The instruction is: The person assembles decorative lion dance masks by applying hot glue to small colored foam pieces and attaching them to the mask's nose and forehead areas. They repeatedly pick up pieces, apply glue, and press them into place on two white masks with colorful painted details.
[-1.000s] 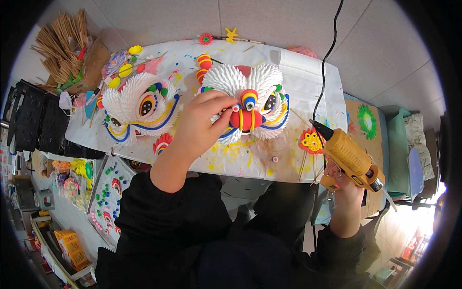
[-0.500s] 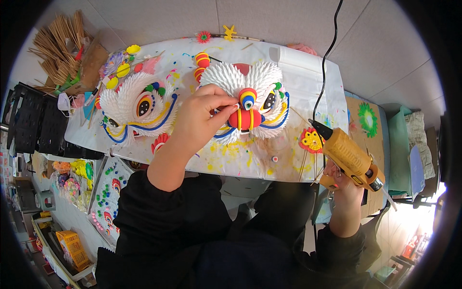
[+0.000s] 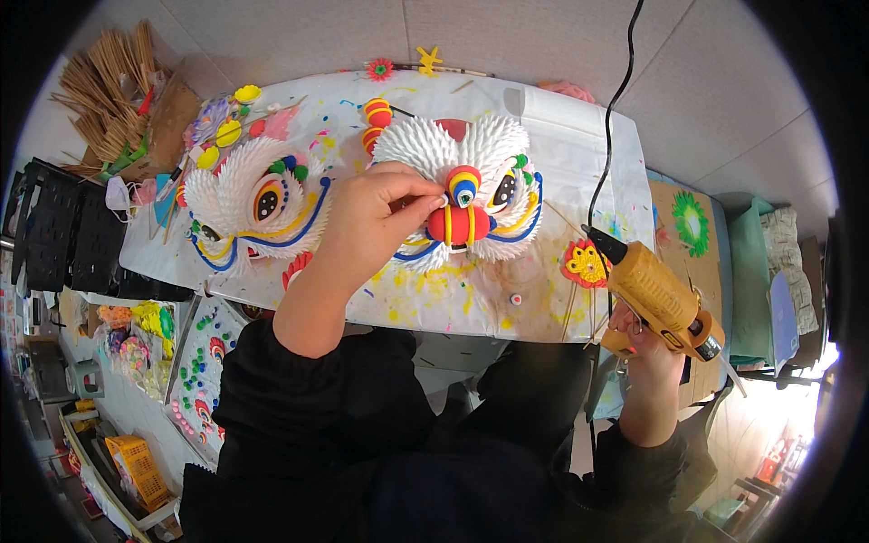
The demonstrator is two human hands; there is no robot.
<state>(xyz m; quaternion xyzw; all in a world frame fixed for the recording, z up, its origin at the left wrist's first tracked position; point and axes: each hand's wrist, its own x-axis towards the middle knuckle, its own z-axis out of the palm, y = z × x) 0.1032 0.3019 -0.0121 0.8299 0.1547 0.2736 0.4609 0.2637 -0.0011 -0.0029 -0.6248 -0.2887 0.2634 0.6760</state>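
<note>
My left hand (image 3: 367,213) reaches over a lion-head mask (image 3: 493,136) with white layered scales. Its thumb and forefinger are pinched together against the side of a round ornament (image 3: 465,188) striped red, yellow and blue. Whatever tiny piece the fingertips hold is too small to name. Just below sits the mask's red nose (image 3: 460,226) with yellow bands. The hand covers one of this mask's eyes. My right hand (image 3: 641,337) grips a yellow hot glue gun (image 3: 659,288), its dark nozzle pointing up and left, away from the mask. A second lion-head mask (image 3: 237,172) lies to the left.
Paint-stained white sheeting (image 3: 579,154) covers the table. A red and yellow flower piece (image 3: 587,263) lies near the nozzle; a small round bead (image 3: 515,300) lies by the front edge. A black cord (image 3: 608,118) hangs down toward the glue gun. Bamboo sticks (image 3: 109,90) fill a box at far left.
</note>
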